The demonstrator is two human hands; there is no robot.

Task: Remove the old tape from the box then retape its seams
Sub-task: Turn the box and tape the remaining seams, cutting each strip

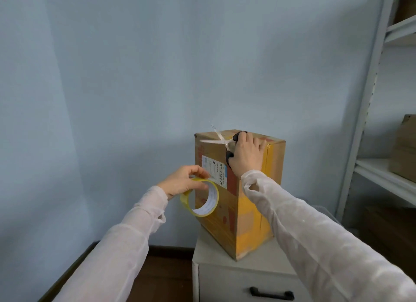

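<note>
White cabinet (225, 279) and metal shelving (365, 103) by a blue wall (157, 65)
Cabinet at 6 o'clock, black drawer handle (271, 293); shelving at 3 o'clock holds brown cartons (404, 153).

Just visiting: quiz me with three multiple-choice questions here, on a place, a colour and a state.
1. The cardboard box stands on: A the floor; B a white cabinet; C a shelf.
2. The tape roll in the left hand is: A blue; B yellow; C black.
3. The blades of the scissors in the right hand are: A spread; B closed; C sheathed.
Answers: B, its base rests on the cabinet; B, its rim is yellow; A, they form a V.
</note>
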